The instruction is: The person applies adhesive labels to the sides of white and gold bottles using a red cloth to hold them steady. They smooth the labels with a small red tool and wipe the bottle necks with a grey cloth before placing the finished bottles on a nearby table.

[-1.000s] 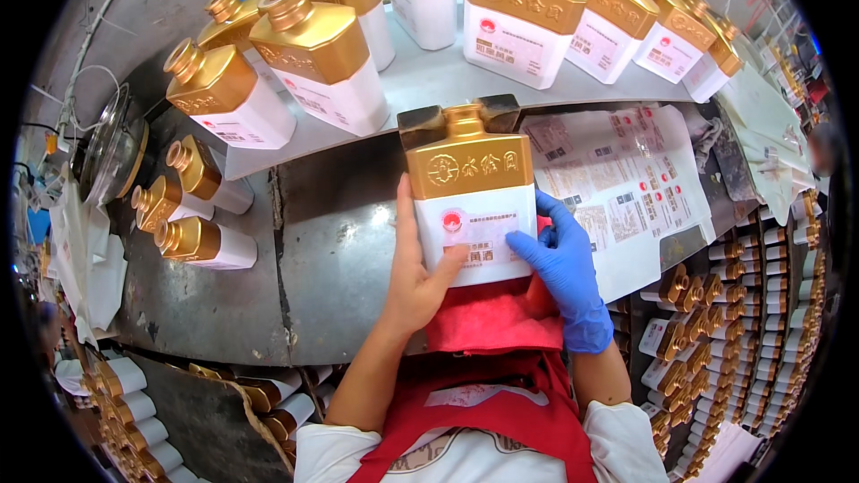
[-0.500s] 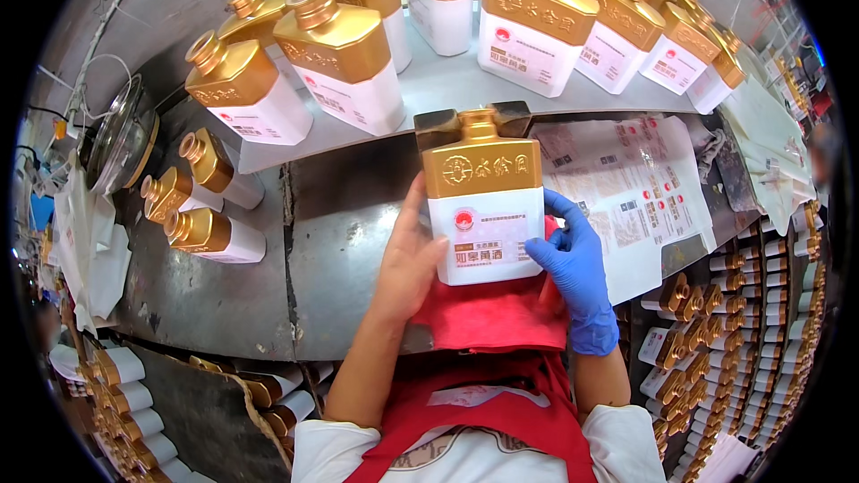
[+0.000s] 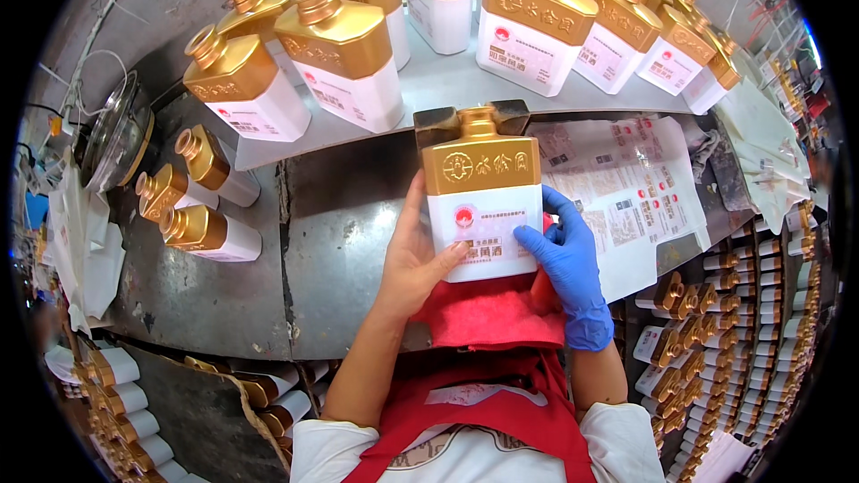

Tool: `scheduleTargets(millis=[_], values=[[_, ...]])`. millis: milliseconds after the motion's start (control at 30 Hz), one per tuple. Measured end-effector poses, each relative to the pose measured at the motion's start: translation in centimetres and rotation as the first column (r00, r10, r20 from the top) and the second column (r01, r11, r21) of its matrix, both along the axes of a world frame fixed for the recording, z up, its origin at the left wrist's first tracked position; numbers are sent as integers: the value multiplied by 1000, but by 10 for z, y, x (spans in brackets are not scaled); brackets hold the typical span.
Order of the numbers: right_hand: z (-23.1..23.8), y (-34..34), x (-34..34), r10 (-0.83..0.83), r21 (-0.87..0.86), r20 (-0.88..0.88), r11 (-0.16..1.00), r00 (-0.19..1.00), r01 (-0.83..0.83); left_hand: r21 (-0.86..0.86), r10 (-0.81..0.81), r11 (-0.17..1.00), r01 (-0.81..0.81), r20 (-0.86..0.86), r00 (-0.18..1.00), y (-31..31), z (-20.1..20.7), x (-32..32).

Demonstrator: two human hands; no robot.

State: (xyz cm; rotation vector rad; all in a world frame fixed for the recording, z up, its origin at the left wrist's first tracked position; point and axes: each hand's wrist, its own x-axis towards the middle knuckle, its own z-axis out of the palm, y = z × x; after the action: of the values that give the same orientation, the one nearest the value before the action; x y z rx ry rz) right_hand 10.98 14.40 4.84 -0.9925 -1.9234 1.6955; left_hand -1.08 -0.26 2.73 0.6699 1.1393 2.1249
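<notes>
Between my hands I hold a flat white bottle with a gold shoulder and neck, its printed front facing up toward me. My bare left hand grips its left side, the thumb lying across the lower print. On the right side, my right hand in a blue glove holds the edge, with its thumb on the front. The bottle's lower end is above a red cloth at the bench edge. Behind its neck a dark, blackened block rests on the bench. My fingers behind the bottle are hidden.
Several gold-and-white bottles stand along a raised grey shelf at the back. More bottles are on the left of the metal bench. A printed transfer sheet lies at right. Rows of bottles fill the lower right.
My left thumb has slid inward over the lower print, and my gloved right thumb has moved up and inward on the bottle's front. The bottle stays nearly in place.
</notes>
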Motion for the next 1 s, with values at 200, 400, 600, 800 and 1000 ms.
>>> scheduleTargets(millis=[200, 400, 600, 800, 1000], values=[[-4, 0, 0, -8, 15, -8, 1000, 1000, 8, 20, -7, 1000, 7, 20, 1000, 0, 0, 1], [-3, 0, -1, -3, 15, -5, 1000, 1000, 3, 43, -2, 999, 2, 5, 1000, 0, 2, 1], [-3, 1, -2, -13, 4, -11, 1000, 1000, 13, -46, 61, 997, -62, -16, 998, 5, 8, 1], [-1, -1, -5, -32, 20, 32, 999, 999, 31, -67, 92, 993, -97, -87, 992, 11, 7, 1], [0, 0, -6, -26, 5, 38, 1000, 999, 26, -72, 74, 994, -83, -128, 989, 9, 4, -1]])
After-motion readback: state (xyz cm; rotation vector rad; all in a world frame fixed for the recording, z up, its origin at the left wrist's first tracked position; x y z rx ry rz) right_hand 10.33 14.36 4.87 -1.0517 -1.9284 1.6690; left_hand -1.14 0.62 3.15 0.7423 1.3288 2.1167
